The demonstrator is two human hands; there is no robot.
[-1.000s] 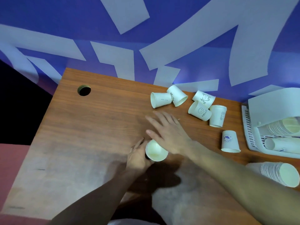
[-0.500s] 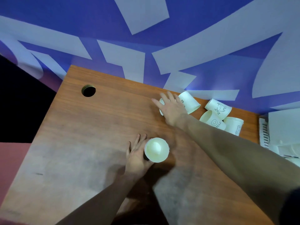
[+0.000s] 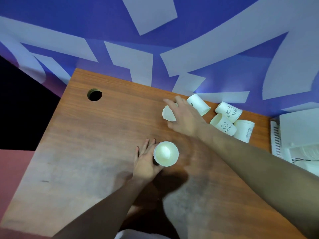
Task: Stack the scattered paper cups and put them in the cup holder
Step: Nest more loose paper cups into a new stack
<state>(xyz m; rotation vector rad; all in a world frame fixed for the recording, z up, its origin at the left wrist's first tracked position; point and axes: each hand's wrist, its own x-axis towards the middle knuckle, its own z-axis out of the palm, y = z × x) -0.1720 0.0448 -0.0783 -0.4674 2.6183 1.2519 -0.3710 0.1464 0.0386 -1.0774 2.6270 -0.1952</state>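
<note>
An upright white paper cup (image 3: 166,154) stands near the middle of the wooden table (image 3: 86,152), and my left hand (image 3: 145,161) holds its left side with fingers wrapped around it. Further back, my right hand (image 3: 185,118) grips a cup lying on its side (image 3: 168,113), mouth facing left. Several more cups lie behind it: a plain one (image 3: 198,104), a bear-print one (image 3: 228,111), a "HELLO" one (image 3: 223,124) and another (image 3: 244,132). The white cup holder (image 3: 293,135) sits at the right edge, partly cut off.
A round cable hole (image 3: 94,94) is in the table's back left corner. A blue and white patterned wall (image 3: 155,40) rises right behind the table. The table's left edge drops to a dark gap and a pink floor.
My right hand left the upright cup, reached back and took hold of the lying cup. The view shifted left. My left hand stayed on the upright cup.
</note>
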